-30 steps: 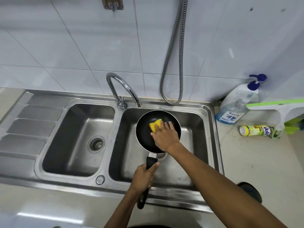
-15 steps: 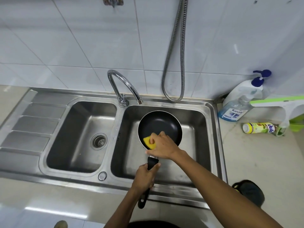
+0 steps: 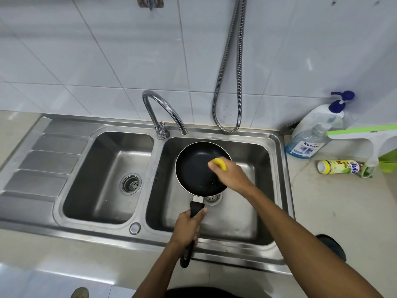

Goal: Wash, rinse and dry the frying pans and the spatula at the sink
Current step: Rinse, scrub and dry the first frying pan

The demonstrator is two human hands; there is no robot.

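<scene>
A small black frying pan (image 3: pixel 194 166) hangs over the right basin (image 3: pixel 253 214) of the steel double sink. My left hand (image 3: pixel 186 226) grips its black handle near the front rim of the sink. My right hand (image 3: pixel 231 174) presses a yellow sponge (image 3: pixel 219 163) against the right side of the pan's inner surface. A few small specks show on the pan's near inside. No spatula or other pan is in view.
The curved tap (image 3: pixel 163 112) ends above the pan's far rim, with no water running. The left basin (image 3: pixel 107 175) and ribbed drainboard (image 3: pixel 45 160) lie to the left. Soap bottles (image 3: pixel 311 134), a lying yellow bottle (image 3: pixel 339 167) and a green-white squeegee (image 3: pixel 369 136) sit on the right counter.
My right hand has swept the sponge from the pan's far side to its near left edge and then over to the right side. The left hand keeps hold of the handle.
</scene>
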